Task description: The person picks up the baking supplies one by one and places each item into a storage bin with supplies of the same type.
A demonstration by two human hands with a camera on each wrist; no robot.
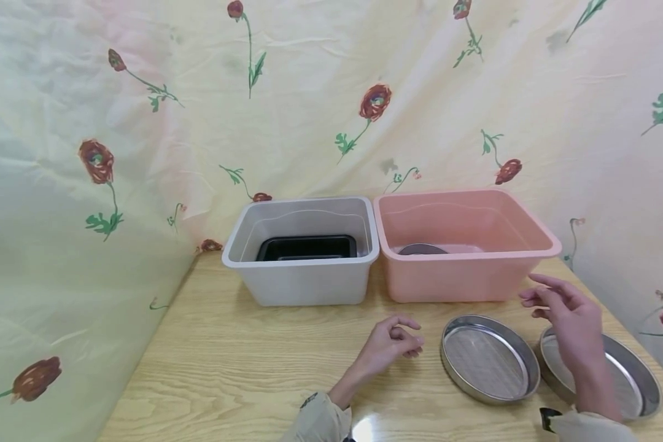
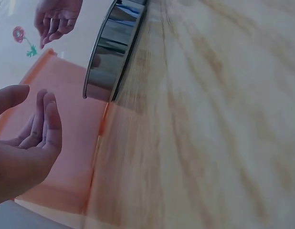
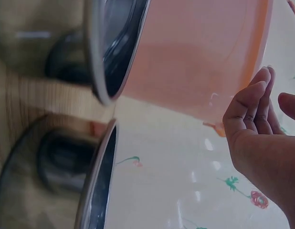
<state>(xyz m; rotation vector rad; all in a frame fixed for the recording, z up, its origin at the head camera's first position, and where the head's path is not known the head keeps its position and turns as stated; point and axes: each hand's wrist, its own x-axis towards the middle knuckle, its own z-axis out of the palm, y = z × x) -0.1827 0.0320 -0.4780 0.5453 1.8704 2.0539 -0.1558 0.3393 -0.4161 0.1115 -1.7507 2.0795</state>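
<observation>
My left hand (image 1: pixel 395 341) hovers just above the wooden table (image 1: pixel 243 374), its fingers loosely curled and holding nothing; the same left hand (image 2: pixel 28 143) shows empty in the left wrist view. To its right lies a round steel pan (image 1: pixel 488 359). My right hand (image 1: pixel 563 310) hangs in the air over a second steel pan (image 1: pixel 635 380), with relaxed, slightly bent fingers (image 3: pixel 255 102) that touch nothing. Behind both stands a pink plastic tub (image 1: pixel 464 245) with a metal dish (image 1: pixel 422 249) inside.
A grey plastic tub (image 1: pixel 304 252) with a black tray (image 1: pixel 306 247) in it stands left of the pink one. A floral cloth (image 1: pixel 88 184) hangs close behind and to the left. Bare wood lies in front of the grey tub.
</observation>
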